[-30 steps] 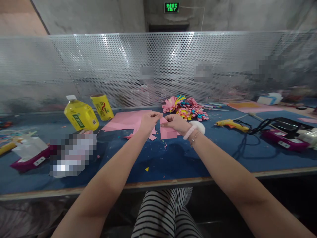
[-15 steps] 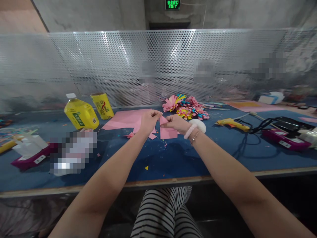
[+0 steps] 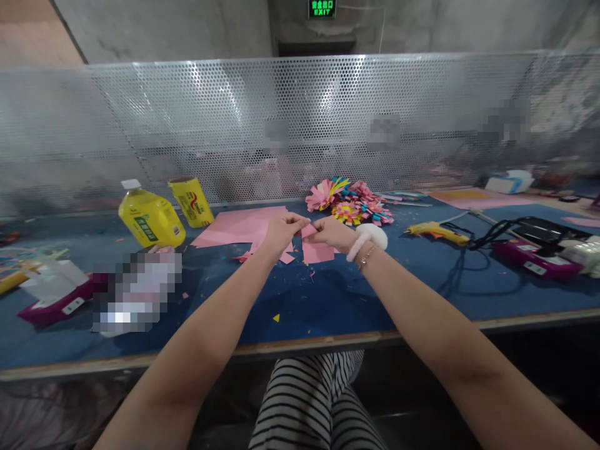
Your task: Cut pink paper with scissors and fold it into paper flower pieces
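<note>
Over the middle of the blue table, my left hand (image 3: pixel 284 230) pinches the upper left edge of a small piece of pink paper (image 3: pixel 309 230). My right hand (image 3: pixel 336 234), with a fluffy white band at its wrist, grips the same paper from the right between thumb and fingers. Both hands' fingertips nearly meet at its top. Another pink area (image 3: pixel 319 252) shows below the right fingers; whether it belongs to the held paper I cannot tell. Larger pink sheets (image 3: pixel 234 226) lie behind and left of my left hand, with pink scraps (image 3: pixel 287 257) under it.
Paper flowers (image 3: pixel 349 203) sit behind my right hand. Leftward stand a yellow bottle (image 3: pixel 150 215) and a yellow can (image 3: pixel 192 203). At right lie a yellow glue gun (image 3: pixel 438 233), its cable and a purple object (image 3: pixel 537 259). A perforated metal screen (image 3: pixel 300 125) borders the back.
The upper part of the held paper now looks lower and more tilted between my fingers. My left fingertips have shifted slightly right. The whole view has moved a little.
</note>
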Demonstrator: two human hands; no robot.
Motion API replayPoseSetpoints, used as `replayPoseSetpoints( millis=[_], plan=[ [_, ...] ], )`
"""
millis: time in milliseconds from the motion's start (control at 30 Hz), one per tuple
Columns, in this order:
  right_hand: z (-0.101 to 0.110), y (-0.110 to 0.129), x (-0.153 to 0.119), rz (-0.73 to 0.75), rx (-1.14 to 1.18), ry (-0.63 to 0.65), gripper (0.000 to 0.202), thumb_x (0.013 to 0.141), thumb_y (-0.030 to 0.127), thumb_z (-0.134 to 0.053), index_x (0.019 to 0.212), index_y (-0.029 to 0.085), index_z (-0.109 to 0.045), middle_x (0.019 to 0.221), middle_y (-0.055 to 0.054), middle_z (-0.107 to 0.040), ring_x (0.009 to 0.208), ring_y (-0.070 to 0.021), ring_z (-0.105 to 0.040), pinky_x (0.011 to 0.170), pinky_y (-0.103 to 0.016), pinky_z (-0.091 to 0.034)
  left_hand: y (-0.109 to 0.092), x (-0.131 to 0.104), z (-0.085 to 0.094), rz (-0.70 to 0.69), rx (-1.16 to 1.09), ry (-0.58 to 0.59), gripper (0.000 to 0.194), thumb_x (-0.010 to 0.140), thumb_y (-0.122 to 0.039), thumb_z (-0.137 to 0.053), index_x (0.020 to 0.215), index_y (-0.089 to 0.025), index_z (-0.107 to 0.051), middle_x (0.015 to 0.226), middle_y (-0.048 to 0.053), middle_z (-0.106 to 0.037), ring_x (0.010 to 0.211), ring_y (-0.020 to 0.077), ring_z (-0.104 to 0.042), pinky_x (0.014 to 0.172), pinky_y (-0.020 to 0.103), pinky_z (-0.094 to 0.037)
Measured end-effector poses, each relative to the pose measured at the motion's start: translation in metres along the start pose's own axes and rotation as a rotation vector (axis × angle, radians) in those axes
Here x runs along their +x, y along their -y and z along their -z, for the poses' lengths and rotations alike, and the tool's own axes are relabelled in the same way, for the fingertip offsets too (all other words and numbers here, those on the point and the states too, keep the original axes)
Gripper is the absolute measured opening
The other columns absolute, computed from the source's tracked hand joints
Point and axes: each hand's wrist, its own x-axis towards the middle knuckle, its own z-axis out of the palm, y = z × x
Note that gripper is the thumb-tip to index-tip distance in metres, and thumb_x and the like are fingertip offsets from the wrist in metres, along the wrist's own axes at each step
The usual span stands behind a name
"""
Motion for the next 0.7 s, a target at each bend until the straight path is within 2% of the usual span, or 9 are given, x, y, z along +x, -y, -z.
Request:
replayPoseSetpoints(
  millis=[100,233,367,500,700],
  plan=[
    [0.003,0.001,0.0,0.021,-0.035,-0.01,0.032,0.06,0.042,-0.06,0.055,0.015,-0.043,0.05,0.007,-0.025,0.047,-0.0046,-0.019,0.046,-0.023,-0.014,-0.001,0.0,-0.001,-0.029,-0.021,-0.026,0.021,0.058,-0.034,-0.065,0.058,-0.014,-0.059,0.052,-0.001,-0.052,0.05,0.0072,-0.045,0.05,0.021,-0.037],
    [0.008,0.003,0.001,0.127,-0.093,-0.077,0.039,0.071,0.049,-0.046,0.053,0.016,-0.036,0.052,0.005,-0.023,0.049,-0.0057,-0.018,0.047,-0.024,-0.014,-0.004,-0.002,-0.006,-0.029,-0.182,-0.058,0.017,0.056,-0.029,-0.066,0.056,-0.013,-0.058,0.05,-0.002,-0.051,0.047,0.0055,-0.042,0.048,0.02,-0.034],
    [0.009,0.004,0.002,0.251,-0.147,-0.106,0.041,0.072,0.048,-0.045,0.051,0.017,-0.03,0.053,0.004,-0.021,0.05,-0.0062,-0.02,0.048,-0.024,-0.016,-0.006,-0.005,-0.01,0.014,-0.292,-0.083,0.016,0.054,-0.026,-0.068,0.056,-0.013,-0.058,0.05,-0.002,-0.051,0.046,0.0044,-0.04,0.047,0.019,-0.032],
    [0.007,0.001,0.004,0.24,-0.031,-0.108,0.039,0.071,0.046,-0.048,0.051,0.017,-0.032,0.052,0.005,-0.022,0.05,-0.0063,-0.02,0.048,-0.024,-0.016,-0.008,-0.003,-0.009,-0.038,-0.282,-0.073,0.017,0.055,-0.026,-0.067,0.053,-0.013,-0.056,0.046,-0.003,-0.047,0.044,0.0044,-0.038,0.045,0.019,-0.029],
    [0.01,-0.007,0.008,0.191,0.062,-0.089,0.033,0.067,0.041,-0.053,0.052,0.015,-0.042,0.051,0.004,-0.031,0.05,-0.0064,-0.027,0.049,-0.023,-0.022,-0.012,0.005,0.009,-0.041,-0.287,-0.175,0.02,0.056,-0.023,-0.067,0.047,-0.014,-0.051,0.042,-0.005,-0.043,0.041,0.0036,-0.035,0.043,0.019,-0.026]
  ],
)
